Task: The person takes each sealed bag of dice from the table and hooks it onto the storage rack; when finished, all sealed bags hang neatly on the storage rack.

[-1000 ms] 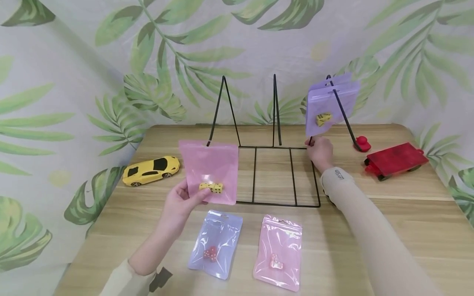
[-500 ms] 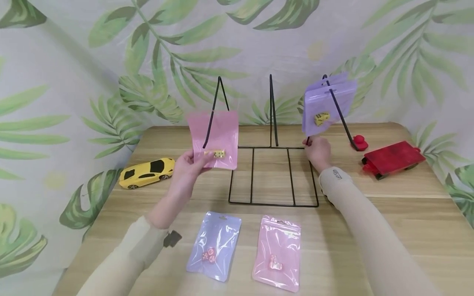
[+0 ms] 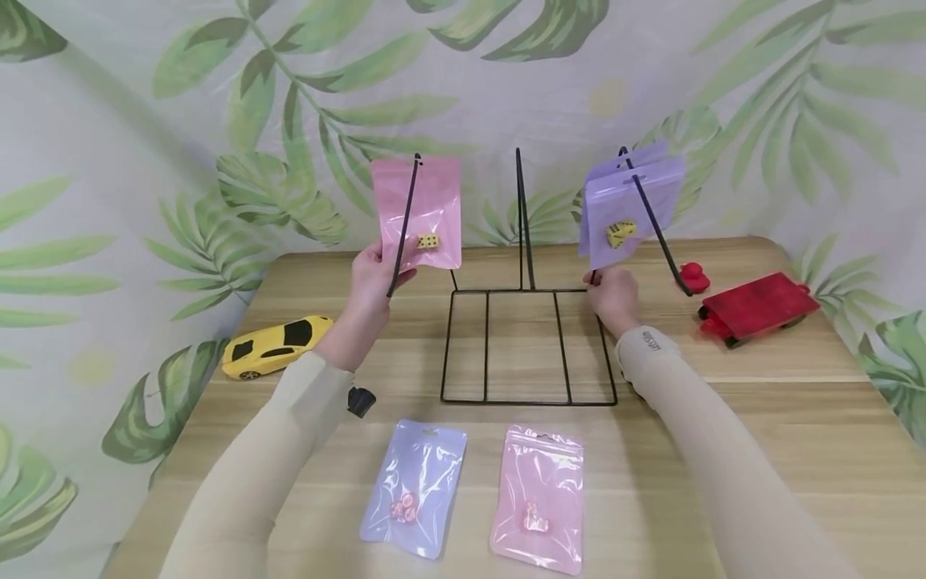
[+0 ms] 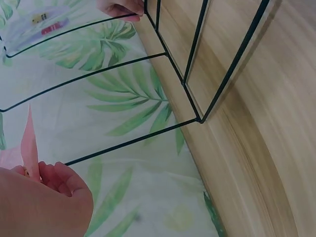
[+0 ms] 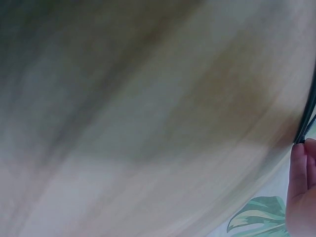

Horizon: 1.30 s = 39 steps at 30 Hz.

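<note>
A small pink zip bag (image 3: 437,193) with yellow dice hangs upright in my left hand (image 3: 369,281), which pinches its lower left part. The bag is high on the left prong of the black wire rack (image 3: 486,354), its top edge near the peak; whether the prong passes through its hole I cannot tell. My right hand (image 3: 615,299) grips the rack's back right corner, and in the right wrist view its fingers (image 5: 297,170) touch the black wire. Right above that hand, purple bags (image 3: 604,197) hang on the right prong, the front one with yellow dice.
A blue-violet bag (image 3: 443,450) and a pink bag (image 3: 546,474), each with reddish dice, lie flat on the wooden table (image 3: 651,515) before the rack. A yellow toy car (image 3: 278,346) stands left. At right are a red wheeled toy (image 3: 760,307) and a small red item (image 3: 693,277).
My left hand has raised the pink bag from the low front end of the left prong up toward its peak. The right hand keeps its grip on the rack; the view has shifted slightly.
</note>
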{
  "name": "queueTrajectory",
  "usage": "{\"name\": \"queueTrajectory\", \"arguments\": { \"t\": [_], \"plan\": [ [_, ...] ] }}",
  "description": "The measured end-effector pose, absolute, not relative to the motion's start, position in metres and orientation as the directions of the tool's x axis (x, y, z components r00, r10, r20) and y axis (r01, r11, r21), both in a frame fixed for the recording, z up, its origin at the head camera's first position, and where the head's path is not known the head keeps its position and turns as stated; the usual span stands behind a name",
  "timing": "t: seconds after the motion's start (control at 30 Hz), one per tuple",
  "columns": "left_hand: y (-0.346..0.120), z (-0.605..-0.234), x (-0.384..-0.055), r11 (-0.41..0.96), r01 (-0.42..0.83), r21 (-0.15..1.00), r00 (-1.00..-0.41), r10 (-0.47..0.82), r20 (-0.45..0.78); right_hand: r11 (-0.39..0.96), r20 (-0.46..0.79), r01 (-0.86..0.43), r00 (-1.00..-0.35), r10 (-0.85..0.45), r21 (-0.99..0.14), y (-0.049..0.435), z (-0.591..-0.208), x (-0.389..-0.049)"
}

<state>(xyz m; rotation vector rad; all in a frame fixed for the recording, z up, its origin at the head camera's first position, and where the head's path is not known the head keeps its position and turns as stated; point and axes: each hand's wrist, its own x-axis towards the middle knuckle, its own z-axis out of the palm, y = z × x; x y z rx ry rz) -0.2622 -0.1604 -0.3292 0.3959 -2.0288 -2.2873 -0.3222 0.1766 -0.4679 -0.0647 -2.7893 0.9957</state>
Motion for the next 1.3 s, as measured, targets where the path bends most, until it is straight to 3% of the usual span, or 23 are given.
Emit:
{"name": "queueTrajectory", "arguments": {
  "t": [0.2,0.33,0.43,0.5,0.6,0.73,0.87,1.03,1.13,1.3],
  "plan": [
    [-0.165,-0.333,-0.265,-0.083,-0.134,0.988,-0.962,-0.227,-0.149,0.788,0.154,-0.040,-0.986,0.070,-0.615,0.171,-0.468,-0.322],
    [-0.177,-0.345,-0.263,0.090,-0.143,0.986,-0.973,-0.196,-0.123,0.791,0.154,-0.030,-0.985,0.082,-0.611,0.169,-0.470,-0.324],
    [-0.192,-0.354,-0.248,0.296,-0.178,0.938,-0.980,-0.135,-0.143,0.780,0.150,-0.024,-0.984,0.091,-0.625,0.168,-0.469,-0.324],
    [-0.201,-0.360,-0.228,0.480,-0.192,0.856,-0.981,-0.079,-0.176,0.777,0.155,-0.030,-0.984,0.088,-0.629,0.168,-0.468,-0.325],
    [-0.206,-0.376,-0.182,0.744,-0.111,0.659,-0.987,-0.005,-0.161,0.782,0.161,-0.041,-0.984,0.076,-0.622,0.168,-0.467,-0.326],
    [-0.199,-0.407,-0.110,0.922,-0.012,0.388,-0.991,0.042,-0.131,0.796,0.145,-0.035,-0.987,0.067,-0.605,0.169,-0.463,-0.328],
    [-0.191,-0.431,-0.061,0.970,0.006,0.241,-0.988,0.044,-0.149,0.799,0.121,-0.004,-0.989,0.086,-0.601,0.173,-0.460,-0.326],
    [-0.185,-0.448,-0.039,0.980,-0.013,0.201,-0.992,0.013,-0.126,0.785,0.120,0.004,-0.988,0.099,-0.619,0.176,-0.463,-0.326],
    [-0.186,-0.451,-0.038,0.970,-0.023,0.240,-0.994,0.003,-0.108,0.783,0.120,-0.001,-0.988,0.094,-0.622,0.176,-0.465,-0.325],
    [-0.193,-0.447,-0.043,0.880,-0.114,0.461,-0.989,-0.056,-0.138,0.791,0.110,0.000,-0.990,0.085,-0.611,0.175,-0.466,-0.323]
  ]
}}
